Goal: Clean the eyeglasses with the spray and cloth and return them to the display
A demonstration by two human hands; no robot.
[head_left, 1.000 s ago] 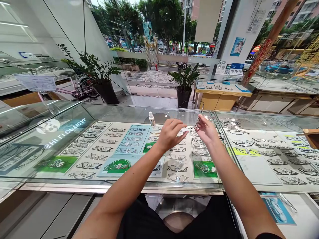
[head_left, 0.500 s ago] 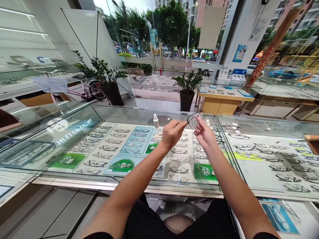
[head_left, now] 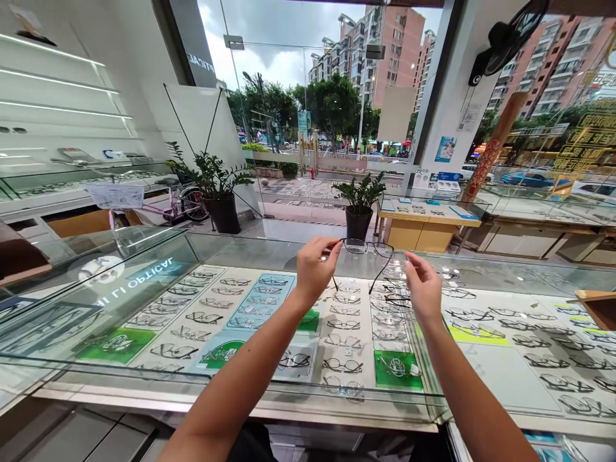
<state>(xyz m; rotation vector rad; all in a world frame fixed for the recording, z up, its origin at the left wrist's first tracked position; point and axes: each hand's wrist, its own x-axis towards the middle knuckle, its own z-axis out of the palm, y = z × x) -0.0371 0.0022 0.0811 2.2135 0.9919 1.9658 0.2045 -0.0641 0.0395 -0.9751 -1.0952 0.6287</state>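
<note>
A pair of thin dark-framed eyeglasses (head_left: 368, 246) is held up above the glass display counter, its temples unfolded and hanging down. My left hand (head_left: 315, 264) pinches the frame at its left end between thumb and fingers. Just beyond the right end of the glasses, my right hand (head_left: 423, 282) stands apart from them, thumb and fingers parted, with nothing in it. Rows of eyeglasses (head_left: 342, 364) lie inside the counter below both hands.
The glass counter (head_left: 240, 391) spans the view in front of me. Behind it stand two potted plants (head_left: 222, 208) (head_left: 359, 221) and a wooden table (head_left: 423, 232) with more glasses. A black fan (head_left: 505, 45) hangs at the upper right.
The view has tilted up. My right hand has let go of the glasses and moved right. The glasses have turned, with their lenses now spread out beside my left hand.
</note>
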